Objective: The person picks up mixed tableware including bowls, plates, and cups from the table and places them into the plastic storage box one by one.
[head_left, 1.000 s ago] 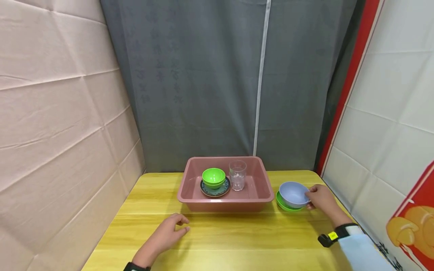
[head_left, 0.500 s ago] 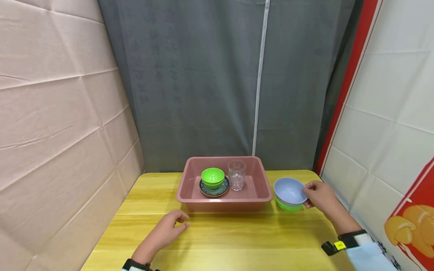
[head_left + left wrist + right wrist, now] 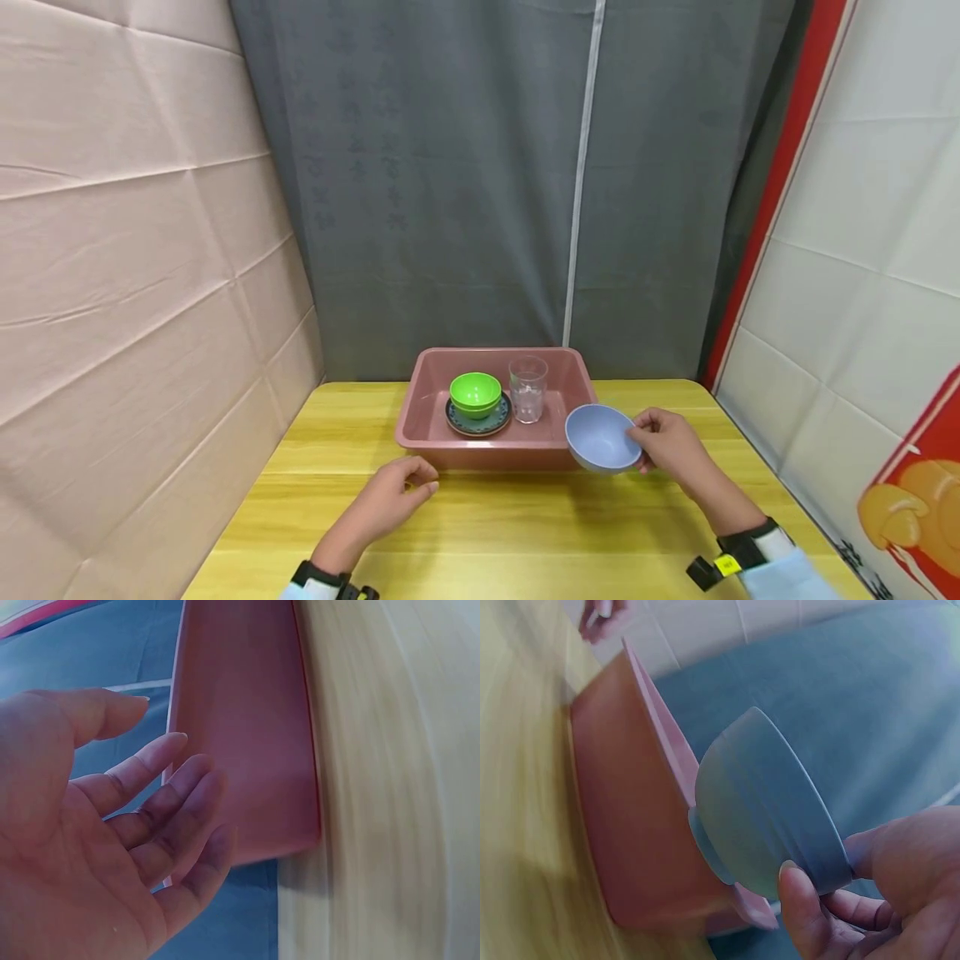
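Note:
My right hand [image 3: 667,446] pinches the rim of a light blue bowl [image 3: 600,437], with the thumb on its outer side in the right wrist view. The bowl overlaps the front right corner of a pink basin [image 3: 480,457] in the head view. In the right wrist view its side [image 3: 754,802] and foot show beside the basin's rim. My left hand [image 3: 390,500] hovers near the basin's front left side, fingers loosely bent, with nothing in it. The left wrist view shows its palm and spread fingers [image 3: 199,784] beside the basin.
Inside the basin, green bowls [image 3: 475,392] sit stacked on dark patterned plates [image 3: 480,427]. To their right stands a clear glass [image 3: 527,392]. The basin rests on a yellow wooden table [image 3: 510,542]. A grey curtain [image 3: 450,183] hangs behind.
My right hand has moved left with the blue bowl, from the table's right side to the basin's corner. The green dish seen beneath it earlier is out of sight. My left hand has shifted slightly right.

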`<state>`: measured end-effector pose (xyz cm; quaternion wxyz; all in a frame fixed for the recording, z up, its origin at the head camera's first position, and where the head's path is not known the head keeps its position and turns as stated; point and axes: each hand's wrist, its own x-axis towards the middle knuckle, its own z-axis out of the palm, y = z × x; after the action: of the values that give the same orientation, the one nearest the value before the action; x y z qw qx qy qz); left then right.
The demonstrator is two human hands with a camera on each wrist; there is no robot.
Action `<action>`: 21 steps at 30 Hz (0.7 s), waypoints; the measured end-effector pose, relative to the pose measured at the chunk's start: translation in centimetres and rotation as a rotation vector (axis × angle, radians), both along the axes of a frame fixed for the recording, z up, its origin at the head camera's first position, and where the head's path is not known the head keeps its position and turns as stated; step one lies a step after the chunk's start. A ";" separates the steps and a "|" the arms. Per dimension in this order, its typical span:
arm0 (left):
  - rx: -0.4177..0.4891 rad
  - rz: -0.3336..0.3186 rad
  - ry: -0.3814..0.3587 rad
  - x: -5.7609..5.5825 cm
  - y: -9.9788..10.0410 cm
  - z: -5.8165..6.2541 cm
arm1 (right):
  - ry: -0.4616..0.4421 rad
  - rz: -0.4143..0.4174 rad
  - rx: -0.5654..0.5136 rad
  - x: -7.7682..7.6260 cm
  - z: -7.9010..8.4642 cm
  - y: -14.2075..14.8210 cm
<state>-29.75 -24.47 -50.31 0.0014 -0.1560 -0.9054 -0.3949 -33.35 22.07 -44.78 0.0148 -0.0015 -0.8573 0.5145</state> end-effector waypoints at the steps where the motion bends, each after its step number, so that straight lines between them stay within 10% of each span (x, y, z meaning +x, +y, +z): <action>1: 0.006 -0.008 0.005 -0.1 0.3 0.1 | -0.002 0.005 -0.004 0.1 -0.1 -0.5; 21: 0.126 -0.027 0.087 -0.7 6.1 2.0 | -0.002 0.113 -0.075 1.0 -1.5 -8.5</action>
<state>-30.45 -18.38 -48.30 0.0452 -0.1847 -0.8758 -0.4437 -32.33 13.59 -46.27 -0.0155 0.0460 -0.8363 0.5461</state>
